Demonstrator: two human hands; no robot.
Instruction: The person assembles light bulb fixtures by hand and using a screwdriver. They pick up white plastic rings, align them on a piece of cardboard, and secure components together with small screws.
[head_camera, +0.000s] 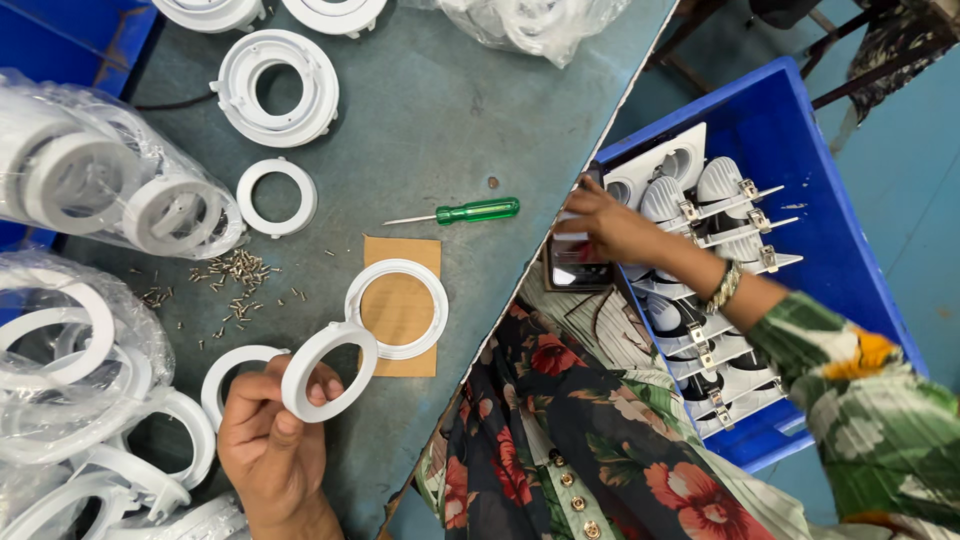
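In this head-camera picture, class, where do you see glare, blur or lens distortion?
Head view: glare glints on the plastic bags at left; the table edge bows slightly from the wide lens; the screwdriver and screws look sharp; the right hand is slightly soft; lighting is even, shadows faint.

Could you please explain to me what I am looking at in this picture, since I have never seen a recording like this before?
This is one view from a camera worn on a person's head, looking down at their own bare hands; there is no machine. The left hand holds a white ring over a grey table. The right hand reaches to a blue crate of white lamp housings beside the table. On the table lie another ring on a square of cardboard, a green screwdriver, loose screws and bags of rings.
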